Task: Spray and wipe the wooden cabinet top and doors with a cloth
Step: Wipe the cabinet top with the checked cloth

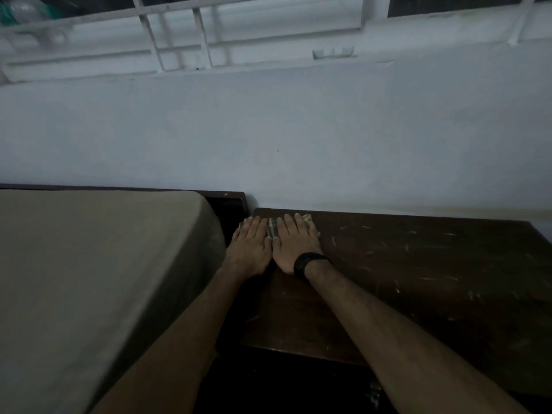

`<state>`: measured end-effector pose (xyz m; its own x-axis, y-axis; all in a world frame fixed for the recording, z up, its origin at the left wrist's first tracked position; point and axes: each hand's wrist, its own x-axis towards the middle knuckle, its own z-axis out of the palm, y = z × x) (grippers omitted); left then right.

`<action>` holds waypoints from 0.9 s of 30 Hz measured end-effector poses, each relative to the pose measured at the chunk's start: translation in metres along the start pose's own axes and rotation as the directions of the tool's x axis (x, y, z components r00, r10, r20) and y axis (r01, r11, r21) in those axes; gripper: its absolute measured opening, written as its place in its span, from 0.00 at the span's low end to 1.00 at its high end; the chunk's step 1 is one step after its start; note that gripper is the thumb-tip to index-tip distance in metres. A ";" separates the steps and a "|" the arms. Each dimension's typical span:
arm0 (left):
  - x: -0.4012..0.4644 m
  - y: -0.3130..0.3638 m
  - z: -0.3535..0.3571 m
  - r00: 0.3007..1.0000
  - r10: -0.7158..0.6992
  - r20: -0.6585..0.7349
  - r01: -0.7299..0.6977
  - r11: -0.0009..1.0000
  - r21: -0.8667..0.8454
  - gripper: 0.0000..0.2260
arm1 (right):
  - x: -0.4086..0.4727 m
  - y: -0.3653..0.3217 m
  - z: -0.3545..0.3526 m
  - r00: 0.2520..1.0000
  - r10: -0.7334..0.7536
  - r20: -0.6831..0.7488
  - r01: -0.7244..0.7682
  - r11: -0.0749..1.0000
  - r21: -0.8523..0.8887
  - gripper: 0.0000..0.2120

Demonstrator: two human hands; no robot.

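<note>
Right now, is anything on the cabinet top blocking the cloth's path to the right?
Nothing visible does. Both hands, left and right, press flat on the cloth at the back left corner of the cabinet top. The dark wood to the right shows only pale scuffs or streaks, no objects.

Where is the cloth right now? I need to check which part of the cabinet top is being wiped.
In the head view, the cloth lies at the cabinet top's far-left corner by the wall, pressed flat under the left hand and right hand, next to the bed.
</note>
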<state>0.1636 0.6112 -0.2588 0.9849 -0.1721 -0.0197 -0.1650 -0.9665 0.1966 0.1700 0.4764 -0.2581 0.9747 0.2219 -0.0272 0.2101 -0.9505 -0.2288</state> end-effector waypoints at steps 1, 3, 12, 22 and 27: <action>-0.009 0.000 0.000 1.000 -0.005 0.004 0.005 1.000 0.003 0.25 | -0.008 -0.003 0.002 1.000 -0.013 -0.007 0.013 1.000 0.008 0.28; -0.027 0.000 0.001 1.000 -0.006 0.002 0.006 1.000 -0.002 0.26 | -0.024 -0.008 0.003 0.999 -0.033 -0.012 0.034 0.999 0.017 0.28; -0.024 -0.009 0.002 1.000 0.011 0.009 -0.011 1.000 -0.026 0.26 | -0.013 -0.008 0.004 0.997 -0.072 0.005 0.072 0.997 0.015 0.28; 0.038 -0.026 -0.003 0.999 0.041 0.008 -0.040 0.993 -0.110 0.25 | 0.045 -0.006 0.000 0.999 -0.033 -0.002 0.033 0.999 0.029 0.28; 0.030 -0.022 -0.006 0.999 0.037 -0.006 -0.037 0.987 -0.157 0.24 | 0.042 -0.007 -0.002 0.999 -0.029 0.018 0.029 0.999 0.026 0.28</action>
<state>0.1973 0.6283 -0.2579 0.9784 -0.2066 -0.0070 -0.1912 -0.9174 0.3491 0.2097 0.4914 -0.2557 0.9666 0.2535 -0.0383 0.2358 -0.9378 -0.2549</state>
